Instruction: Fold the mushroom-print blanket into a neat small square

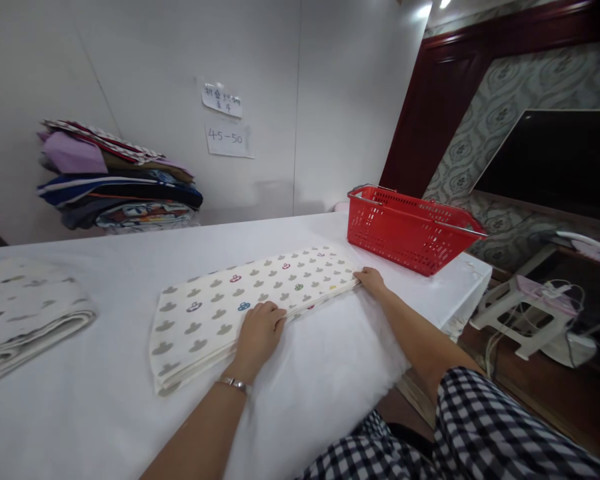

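Note:
A long folded cloth (265, 283), cream with grey rounded shapes and a few coloured ones, lies on the white-covered table (300, 413). It is stacked in several layers, and its long near edge faces me. My left hand (263, 330), with a silver bracelet at the wrist, is closed over the middle of that edge, fingers on top. At the right-hand near corner my right hand (373, 280) pinches the layers. Both thumbs are partly hidden.
Another folded pale cloth (25, 307) lies at the left. A red plastic basket (400, 230) stands at the back right, near the table's end. Behind the table's far edge rises a pile of folded fabrics (123, 177). A white stool (527, 313) with cables is on the floor.

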The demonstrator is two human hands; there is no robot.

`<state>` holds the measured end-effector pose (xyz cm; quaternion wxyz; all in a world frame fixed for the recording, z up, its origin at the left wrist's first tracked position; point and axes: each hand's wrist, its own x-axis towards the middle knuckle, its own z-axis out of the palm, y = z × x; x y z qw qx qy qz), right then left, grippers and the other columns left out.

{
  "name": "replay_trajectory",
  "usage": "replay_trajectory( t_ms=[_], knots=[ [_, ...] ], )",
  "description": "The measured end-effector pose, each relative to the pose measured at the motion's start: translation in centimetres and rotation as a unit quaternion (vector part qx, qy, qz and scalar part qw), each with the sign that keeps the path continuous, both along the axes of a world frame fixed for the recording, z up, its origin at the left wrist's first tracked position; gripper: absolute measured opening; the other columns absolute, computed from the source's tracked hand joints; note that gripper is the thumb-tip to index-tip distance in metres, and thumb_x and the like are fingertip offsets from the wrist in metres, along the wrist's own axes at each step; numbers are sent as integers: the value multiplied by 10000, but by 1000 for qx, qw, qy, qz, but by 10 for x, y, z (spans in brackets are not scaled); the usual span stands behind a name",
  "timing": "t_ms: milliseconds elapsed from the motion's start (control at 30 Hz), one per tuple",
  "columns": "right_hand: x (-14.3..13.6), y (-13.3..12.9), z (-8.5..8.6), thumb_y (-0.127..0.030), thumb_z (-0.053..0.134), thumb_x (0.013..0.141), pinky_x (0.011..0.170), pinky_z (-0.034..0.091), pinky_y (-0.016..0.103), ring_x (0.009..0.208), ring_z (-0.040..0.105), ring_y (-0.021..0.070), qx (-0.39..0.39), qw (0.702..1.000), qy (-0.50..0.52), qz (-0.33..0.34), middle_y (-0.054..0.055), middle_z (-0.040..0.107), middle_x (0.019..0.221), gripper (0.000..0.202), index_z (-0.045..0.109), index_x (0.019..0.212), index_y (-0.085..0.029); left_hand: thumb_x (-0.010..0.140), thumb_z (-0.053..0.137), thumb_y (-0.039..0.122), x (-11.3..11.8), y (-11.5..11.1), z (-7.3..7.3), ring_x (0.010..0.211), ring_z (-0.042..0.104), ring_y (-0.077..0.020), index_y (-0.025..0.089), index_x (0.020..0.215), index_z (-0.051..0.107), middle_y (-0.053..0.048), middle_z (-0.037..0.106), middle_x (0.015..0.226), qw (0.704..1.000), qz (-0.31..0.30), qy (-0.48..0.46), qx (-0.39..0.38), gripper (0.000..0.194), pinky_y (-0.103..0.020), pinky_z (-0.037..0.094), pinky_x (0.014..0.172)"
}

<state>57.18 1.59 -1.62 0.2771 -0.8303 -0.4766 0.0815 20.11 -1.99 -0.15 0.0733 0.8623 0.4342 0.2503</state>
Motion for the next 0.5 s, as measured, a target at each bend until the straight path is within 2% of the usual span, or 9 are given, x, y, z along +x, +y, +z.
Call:
replay_trajectory(
  t_ms=[200, 400, 500],
  knots=[
    [-5, -2, 0, -424, 515, 766, 676, 426, 272, 769, 615, 201, -9, 1000, -7, -28, 59, 683, 801, 288, 657, 800, -176, 871, 468, 212, 0, 0, 0, 858, 529, -210, 211, 894, 695, -55, 616, 893, 1000, -5, 1, -7, 228, -360, 407, 783],
    [-7, -3, 4, -435, 560, 749, 830, 442, 356, 994, 602, 272, -15, 998, -36, -38, 128, 660, 1092, 469, 607, 1134, -172, 861, 473, 206, 0, -2, 2, 857, 532, -209, 219, 881, 696, -58, 617, 888, 1000, -3, 0, -11, 225, -357, 407, 783],
    [-6, -2, 8, -446, 571, 735, 862, 430, 419, 1013, 596, 317, -32, 997, -52, -35, 151, 673, 1045, 394, 674, 992, -167, 855, 471, 201, 0, -3, 3, 864, 533, -209, 221, 877, 695, -56, 615, 888, 1000, -2, 1, -15, 227, -359, 404, 789]
  ],
)
